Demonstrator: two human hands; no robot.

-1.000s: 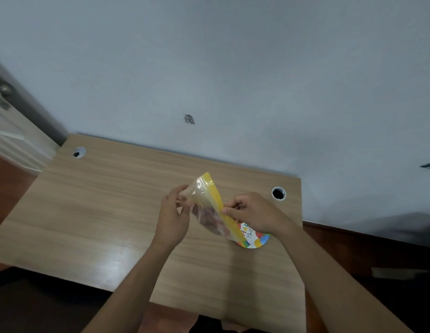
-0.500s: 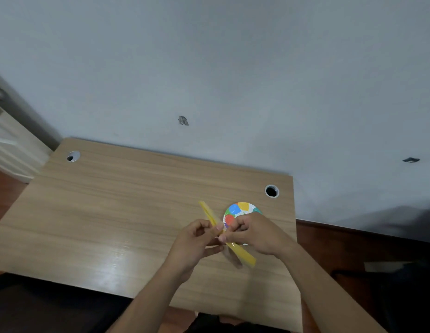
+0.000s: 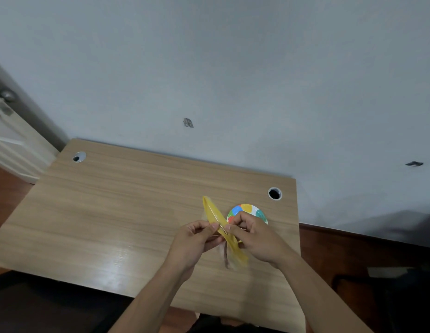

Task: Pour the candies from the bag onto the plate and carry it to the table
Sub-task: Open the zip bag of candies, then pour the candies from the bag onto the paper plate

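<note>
Bag pinched open near the desk's right edge

Our left hand (image 3: 194, 243) and right hand (image 3: 254, 239) each pinched the yellow-topped bag (image 3: 217, 219) beside the plate (image 3: 256, 210); the desk (image 3: 108, 212) lay bare leftward.

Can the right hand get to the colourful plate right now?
Probably yes. The plate lies on the desk just past the right hand, with nothing between them. But that hand and the left hand are both pinching the yellow bag, so it would have to let go first.
</note>
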